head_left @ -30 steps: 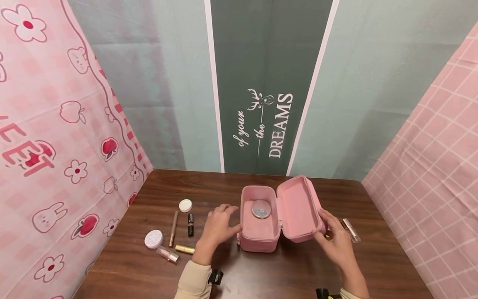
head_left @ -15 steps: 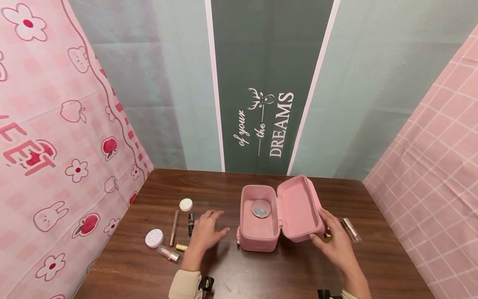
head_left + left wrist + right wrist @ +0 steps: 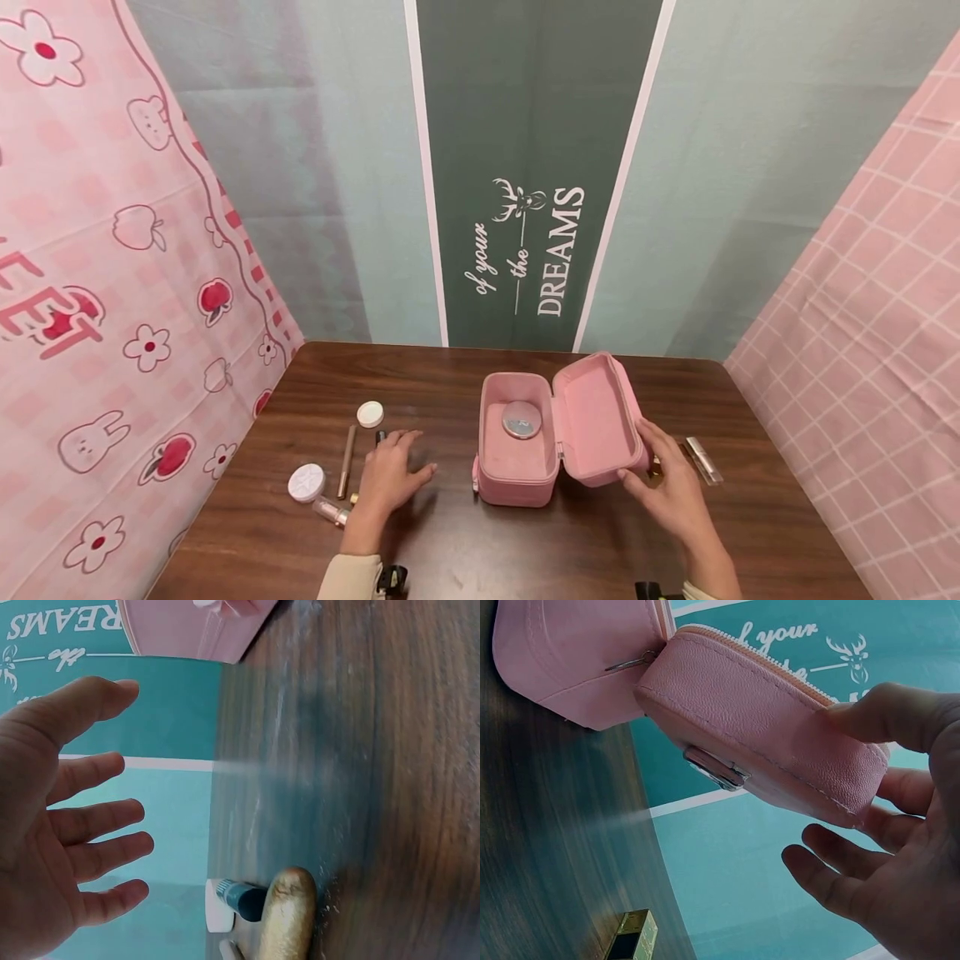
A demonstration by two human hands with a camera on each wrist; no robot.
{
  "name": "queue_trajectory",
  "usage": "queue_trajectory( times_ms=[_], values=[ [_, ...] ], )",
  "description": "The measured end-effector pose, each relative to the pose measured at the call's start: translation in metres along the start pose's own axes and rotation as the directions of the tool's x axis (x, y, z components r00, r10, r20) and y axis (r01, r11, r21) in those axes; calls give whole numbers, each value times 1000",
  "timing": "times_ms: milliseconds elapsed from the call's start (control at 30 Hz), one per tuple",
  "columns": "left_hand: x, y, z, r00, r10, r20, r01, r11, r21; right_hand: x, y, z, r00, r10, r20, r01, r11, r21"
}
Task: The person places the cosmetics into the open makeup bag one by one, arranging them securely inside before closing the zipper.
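A pink zip case stands on the table with its lid swung out to the right. Inside lies a round shiny compact. My right hand pinches the lid's outer edge, thumb on the rim and fingers behind it, as the right wrist view shows. My left hand hovers with spread fingers over a black lipstick and partly hides it. In the left wrist view that hand holds nothing; a gold tube and the black lipstick's end lie below it.
On the left lie a white round jar, a brown pencil, a white compact with a star pattern and a clear pinkish tube. Right of the lid lies a clear-capped tube, with a gold tube partly hidden.
My left hand has moved left from beside the case to above the black lipstick. The right hand stays at the lid, and the case has not moved.
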State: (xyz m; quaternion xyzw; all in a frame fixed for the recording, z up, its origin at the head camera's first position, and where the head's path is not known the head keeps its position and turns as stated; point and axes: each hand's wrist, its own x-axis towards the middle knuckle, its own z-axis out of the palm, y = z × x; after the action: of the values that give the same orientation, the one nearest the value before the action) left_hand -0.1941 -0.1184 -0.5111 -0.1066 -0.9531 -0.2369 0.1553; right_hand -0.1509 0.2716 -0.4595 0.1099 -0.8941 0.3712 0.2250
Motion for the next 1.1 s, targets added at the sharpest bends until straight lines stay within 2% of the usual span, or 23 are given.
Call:
queue_trajectory(
  times_ms=[367, 700, 900, 1100],
  values=[
    [-9, -10, 3, 999, -42, 2, 42, 999, -3, -1, -5, 3, 998, 27, -48, -25, 998, 52],
    [-14, -25, -2, 997, -65, -39, 66, 998, 14, -1, -9, 4, 999, 23, -31, -21, 998, 59],
    [-17, -36, -8, 993, -116, -23, 117, 993, 12, 0, -9, 4, 998, 55, -13, -55, 998, 37],
    [-22, -43, -10, 986, -162, -27, 163, 987, 2, 0, -9, 4, 999, 41, -19, -40, 998, 44]
  ],
)
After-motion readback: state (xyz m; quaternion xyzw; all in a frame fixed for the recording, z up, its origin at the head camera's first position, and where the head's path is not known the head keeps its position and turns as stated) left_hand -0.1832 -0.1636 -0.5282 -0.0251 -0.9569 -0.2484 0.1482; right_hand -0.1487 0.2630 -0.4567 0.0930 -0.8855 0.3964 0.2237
